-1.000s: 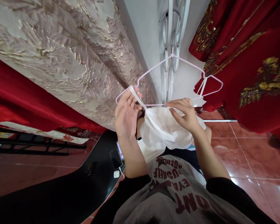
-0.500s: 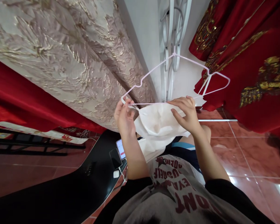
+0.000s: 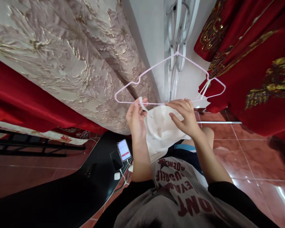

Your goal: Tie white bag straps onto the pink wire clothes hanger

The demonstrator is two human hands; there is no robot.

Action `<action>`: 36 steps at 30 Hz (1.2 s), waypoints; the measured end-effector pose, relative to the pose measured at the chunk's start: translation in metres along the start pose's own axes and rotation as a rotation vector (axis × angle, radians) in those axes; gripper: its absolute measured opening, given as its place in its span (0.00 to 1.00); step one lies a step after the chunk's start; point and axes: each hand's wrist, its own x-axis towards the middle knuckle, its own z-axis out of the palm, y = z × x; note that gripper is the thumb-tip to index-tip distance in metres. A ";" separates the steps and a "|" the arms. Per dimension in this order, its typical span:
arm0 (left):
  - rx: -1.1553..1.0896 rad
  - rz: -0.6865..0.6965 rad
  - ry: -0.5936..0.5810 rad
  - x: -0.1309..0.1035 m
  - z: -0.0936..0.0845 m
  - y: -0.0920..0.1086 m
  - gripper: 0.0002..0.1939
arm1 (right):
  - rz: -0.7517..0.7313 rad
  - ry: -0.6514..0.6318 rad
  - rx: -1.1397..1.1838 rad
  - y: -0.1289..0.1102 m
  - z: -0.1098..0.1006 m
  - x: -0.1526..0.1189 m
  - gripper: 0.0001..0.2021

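Observation:
A pale pink clothes hanger (image 3: pixel 154 66) spans the space in front of me, its metal hook upward. My left hand (image 3: pixel 137 115) is closed on a white strap (image 3: pixel 141 102) at the bottom bar, inward from the hanger's bare left end. My right hand (image 3: pixel 184 115) rests stretched fingertips at the middle of that bar, thumb apart below. Thin white straps (image 3: pixel 205 89) loop over the notch on the hanger's right side. Below the bar, a white garment (image 3: pixel 160 125) drapes toward my lap; my hands and forearms cover part of it.
A white metal rack (image 3: pixel 172 57) stands against the wall behind the hanger. Embossed beige fabric (image 3: pixel 85 63) hangs left, red embroidered fabric (image 3: pixel 251 72) right. On a black seat (image 3: pixel 68 190) lie a lit phone (image 3: pixel 124 149), a dark phone (image 3: pixel 116 160) and a white charger (image 3: pixel 117 176).
My left hand has moved right with the white strap, off the hanger's left end. The hanger has shifted left and its left end now shows bare. My right hand has moved slightly left.

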 end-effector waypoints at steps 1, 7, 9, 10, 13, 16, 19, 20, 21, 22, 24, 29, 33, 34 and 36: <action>0.009 0.008 -0.024 -0.002 0.003 0.000 0.16 | -0.005 0.016 0.018 0.000 -0.001 0.000 0.18; 0.039 0.134 -0.068 -0.002 0.009 -0.001 0.18 | 0.267 0.714 0.158 0.034 -0.034 0.005 0.14; 0.037 0.157 -0.071 0.000 0.010 -0.001 0.18 | 0.414 0.645 0.225 0.046 -0.048 0.011 0.15; 0.035 0.165 -0.072 0.001 0.010 -0.001 0.18 | 0.463 0.555 0.230 0.050 -0.053 0.015 0.13; 0.038 0.184 -0.082 0.002 0.011 -0.003 0.14 | 0.509 0.386 0.211 0.050 -0.062 0.026 0.07; 0.062 0.201 -0.105 0.002 0.010 -0.004 0.12 | 0.532 0.400 0.307 0.043 -0.065 0.032 0.05; 0.102 0.228 -0.106 0.004 0.009 -0.004 0.12 | 0.607 0.416 0.321 0.035 -0.070 0.031 0.05; 0.114 0.235 -0.101 0.005 0.008 -0.004 0.13 | 0.629 0.395 0.310 0.031 -0.073 0.031 0.06; 0.123 0.238 -0.098 0.006 0.008 -0.003 0.13 | 0.639 0.368 0.311 0.027 -0.075 0.032 0.08; 0.127 0.239 -0.099 0.007 0.007 -0.003 0.14 | 0.633 0.343 0.332 0.022 -0.078 0.033 0.09; 0.123 0.237 -0.107 0.010 0.006 -0.003 0.15 | 0.579 0.329 0.413 0.014 -0.082 0.038 0.06; 0.133 0.197 -0.105 0.014 0.004 -0.001 0.15 | 0.340 0.583 0.630 0.032 -0.082 0.053 0.16; 0.112 0.182 -0.136 0.015 0.002 0.000 0.16 | 0.258 0.927 0.618 0.072 -0.075 0.045 0.24; 0.101 0.180 -0.143 0.015 0.001 -0.001 0.16 | 0.268 1.019 0.584 0.077 -0.073 0.040 0.22; 0.081 0.174 -0.147 0.015 0.001 -0.001 0.16 | 0.268 1.176 0.517 0.076 -0.070 0.030 0.18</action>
